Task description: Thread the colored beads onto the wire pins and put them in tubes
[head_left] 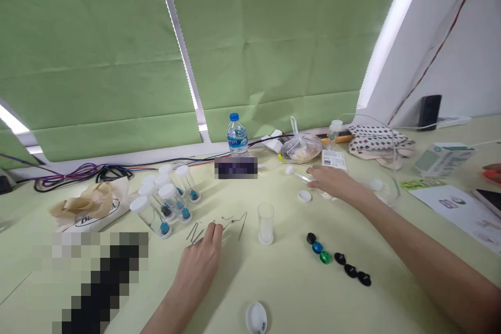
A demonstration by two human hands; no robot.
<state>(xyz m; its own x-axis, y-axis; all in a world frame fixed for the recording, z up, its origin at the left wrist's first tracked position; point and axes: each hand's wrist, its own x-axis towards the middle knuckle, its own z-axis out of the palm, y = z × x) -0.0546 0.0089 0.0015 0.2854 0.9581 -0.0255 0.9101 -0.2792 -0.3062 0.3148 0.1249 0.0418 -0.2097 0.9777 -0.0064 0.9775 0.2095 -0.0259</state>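
Note:
My left hand is closed in a pinch low over the table, its fingertips at a thin bent metal wire. More bent wire pieces lie beside it, and one rests to its right. Stretched far forward, my right hand has its fingers around the end of a small clear vial with a white cap. A loose white lid lies just in front of that vial. Between my hands stands an open clear tube. Another white lid sits close to me.
Capped clear tubes holding blue pieces stand at the left. Small black, blue and green round parts and black parts lie right of centre. Behind are a water bottle, a plastic bag and cables.

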